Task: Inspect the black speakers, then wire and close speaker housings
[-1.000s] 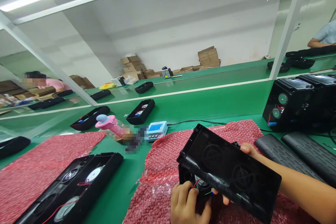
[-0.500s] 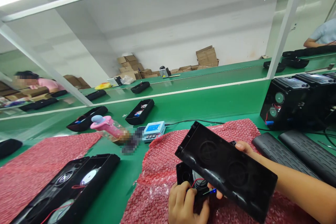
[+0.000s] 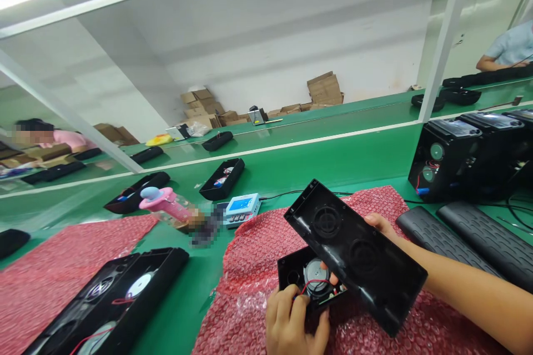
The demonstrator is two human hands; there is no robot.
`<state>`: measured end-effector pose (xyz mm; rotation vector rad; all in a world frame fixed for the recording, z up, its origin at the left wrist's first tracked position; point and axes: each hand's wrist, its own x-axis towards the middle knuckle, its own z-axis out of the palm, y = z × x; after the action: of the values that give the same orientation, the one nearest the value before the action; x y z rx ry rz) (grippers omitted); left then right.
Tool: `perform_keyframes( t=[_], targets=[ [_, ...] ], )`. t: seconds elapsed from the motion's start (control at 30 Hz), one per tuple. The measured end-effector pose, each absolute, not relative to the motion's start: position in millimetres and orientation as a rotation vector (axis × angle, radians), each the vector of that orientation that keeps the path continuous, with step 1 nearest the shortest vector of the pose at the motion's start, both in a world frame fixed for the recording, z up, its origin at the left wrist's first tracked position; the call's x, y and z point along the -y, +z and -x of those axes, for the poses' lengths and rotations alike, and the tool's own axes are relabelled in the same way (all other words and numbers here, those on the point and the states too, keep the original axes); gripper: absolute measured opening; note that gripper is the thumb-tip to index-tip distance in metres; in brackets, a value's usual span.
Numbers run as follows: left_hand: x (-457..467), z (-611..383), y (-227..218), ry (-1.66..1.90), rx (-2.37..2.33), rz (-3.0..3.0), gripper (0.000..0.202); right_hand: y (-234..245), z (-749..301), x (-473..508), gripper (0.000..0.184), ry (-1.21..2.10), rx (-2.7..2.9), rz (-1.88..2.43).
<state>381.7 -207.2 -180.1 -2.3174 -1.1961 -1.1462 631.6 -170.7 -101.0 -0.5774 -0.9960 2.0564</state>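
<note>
My right hand [image 3: 381, 226] grips a black plastic speaker cover [image 3: 353, 255] by its edges, thumb on the far side and fingertips showing beneath. Two round grille patterns mark the cover's face. Below it, an open black speaker housing [image 3: 287, 266] rests on red bubble wrap [image 3: 245, 288]. Inside are a round speaker driver [image 3: 315, 275], a red wire [image 3: 310, 284] and part of a circuit board. My left hand [image 3: 293, 324] is closed around the housing's near left side, its fingertips at the red wire. The cover hides the housing's right part.
Another open speaker housing [image 3: 125, 299] lies left. Behind stand a pink-lidded bottle [image 3: 170, 205] and a light-blue tester [image 3: 242, 209] with a cable. Ribbed black covers [image 3: 441, 238] and stacked speaker units [image 3: 445, 158] are at right. Two people work farther off.
The cover in my right hand has shifted slightly left and tilted, uncovering more of the speaker driver and housing. My left hand has stayed nearly in place at the housing.
</note>
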Motion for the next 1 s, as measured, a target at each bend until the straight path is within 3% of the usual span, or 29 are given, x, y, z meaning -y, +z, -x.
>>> perform_keyframes(
  t=[0.1, 0.2, 0.37, 0.43, 0.6, 0.7, 0.83, 1.0],
  targets=[
    [215, -391, -169, -1.081, 1.246, 2.252, 0.028, -105, -620, 173, 0.071, 1.992, 0.937, 0.495],
    [230, -408, -163, -1.259, 1.182, 2.221, 0.040, -102, -601, 184, 0.074, 1.885, 0.901, 0.451],
    [241, -410, -165, -1.706, 1.208, 2.413, 0.020, -87, -590, 196, 0.098, 1.711, 0.871, 0.498],
    [235, -395, -159, -1.854, 1.344, 2.392, 0.026, -80, -603, 191, 0.102, 1.568, 0.876, 0.549],
    [209, -359, -135, -2.433, 1.933, 2.204, 0.042, -70, -651, 181, 0.062, 1.360, 0.872, 0.888],
    [199, -359, -136, -2.251, 2.230, 2.122, 0.044, -76, -662, 186, 0.053, 1.286, 0.979, 1.115],
    [194, -372, -153, -1.972, 2.361, 2.303, 0.060, -91, -663, 185, 0.054, 1.057, 1.136, 1.404],
    [187, -379, -166, -1.944, 2.422, 2.385, 0.064, -103, -664, 170, 0.057, 0.962, 1.344, 1.478]
  ],
)
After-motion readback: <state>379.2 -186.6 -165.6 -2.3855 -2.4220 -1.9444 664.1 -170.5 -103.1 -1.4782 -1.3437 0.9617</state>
